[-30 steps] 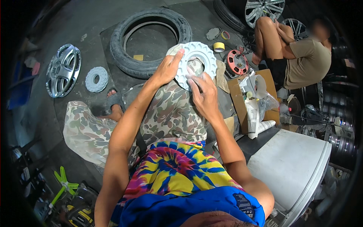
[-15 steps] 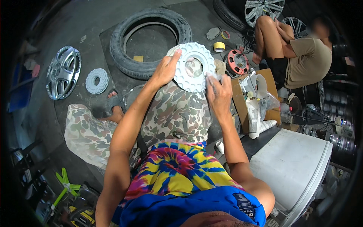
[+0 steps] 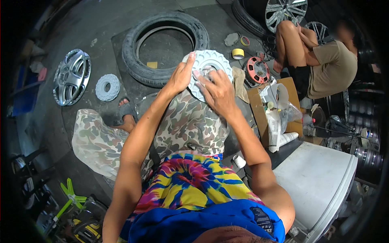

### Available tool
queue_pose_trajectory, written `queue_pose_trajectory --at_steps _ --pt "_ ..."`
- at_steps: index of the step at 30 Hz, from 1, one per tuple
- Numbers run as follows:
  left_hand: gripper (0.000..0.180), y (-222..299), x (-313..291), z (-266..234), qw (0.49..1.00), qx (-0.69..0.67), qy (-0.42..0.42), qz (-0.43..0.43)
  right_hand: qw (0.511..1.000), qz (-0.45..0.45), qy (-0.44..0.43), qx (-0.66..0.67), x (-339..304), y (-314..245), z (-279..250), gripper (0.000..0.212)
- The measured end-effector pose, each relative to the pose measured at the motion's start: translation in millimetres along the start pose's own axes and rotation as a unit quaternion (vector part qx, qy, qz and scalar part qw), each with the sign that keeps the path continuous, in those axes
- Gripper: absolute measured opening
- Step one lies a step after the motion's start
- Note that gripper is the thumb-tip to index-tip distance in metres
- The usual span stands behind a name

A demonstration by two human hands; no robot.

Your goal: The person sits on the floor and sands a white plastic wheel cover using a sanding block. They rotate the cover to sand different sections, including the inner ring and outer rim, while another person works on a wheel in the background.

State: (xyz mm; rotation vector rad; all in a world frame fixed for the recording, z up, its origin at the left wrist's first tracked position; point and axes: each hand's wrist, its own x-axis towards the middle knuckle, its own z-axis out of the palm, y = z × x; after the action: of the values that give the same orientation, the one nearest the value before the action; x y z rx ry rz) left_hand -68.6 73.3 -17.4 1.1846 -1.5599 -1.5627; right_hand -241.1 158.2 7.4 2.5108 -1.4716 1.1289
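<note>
A pale grey ring-shaped disc, with a scalloped rim and a central hole, is held up over my camouflage-clad knees. My left hand clasps its left edge, thumb along the rim and the other fingers behind. Across the disc's face lies my right hand, its bent fingers pressing around the hole and lower left part. Its fingertips look whitish; whether a small piece sits beneath them is hidden. A similar grey ring lies on the floor to the left.
A large tyre lies flat ahead, with a silver wheel cover left. Yellow tape, a red cable reel and a cardboard box are right. Another person sits beyond them. A white panel stands near my right arm.
My right hand has moved left from the disc's right edge onto its face, around the hole. The left hand keeps its hold on the disc.
</note>
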Motion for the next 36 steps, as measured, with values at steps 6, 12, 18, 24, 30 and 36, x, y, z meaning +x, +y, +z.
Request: queue_pose_trajectory --at_steps 6,12,18,24,30,36 --pt "0.098 -1.6 4.1 1.2 1.000 0.016 0.005 -0.012 0.998 0.041 -0.022 -0.044 12.2 5.1 -4.2 0.028" --pt "0.102 -7.7 9.5 -7.3 0.998 0.004 -0.053 -0.044 0.997 0.048 0.007 -0.053 20.6 14.0 -5.7 0.029" --pt "0.097 -8.6 5.0 -0.6 1.000 -0.012 0.009 0.005 0.998 0.021 -0.060 -0.005 -18.0 -21.4 -20.5 0.041" --pt "0.096 -16.2 9.6 0.1 0.999 -0.048 -0.025 -0.001 0.996 0.050 -0.065 -0.034 -50.9 -24.3 -22.9 0.055" --pt "0.094 -11.6 11.6 0.6 0.999 -0.030 -0.020 0.014 0.998 0.049 -0.033 -0.034 -32.9 -24.6 -13.9 0.051" --pt "0.091 -12.1 9.8 -3.2 0.997 -0.047 -0.053 0.011 0.999 0.036 -0.012 -0.029 -20.6 -27.3 -8.6 0.040"
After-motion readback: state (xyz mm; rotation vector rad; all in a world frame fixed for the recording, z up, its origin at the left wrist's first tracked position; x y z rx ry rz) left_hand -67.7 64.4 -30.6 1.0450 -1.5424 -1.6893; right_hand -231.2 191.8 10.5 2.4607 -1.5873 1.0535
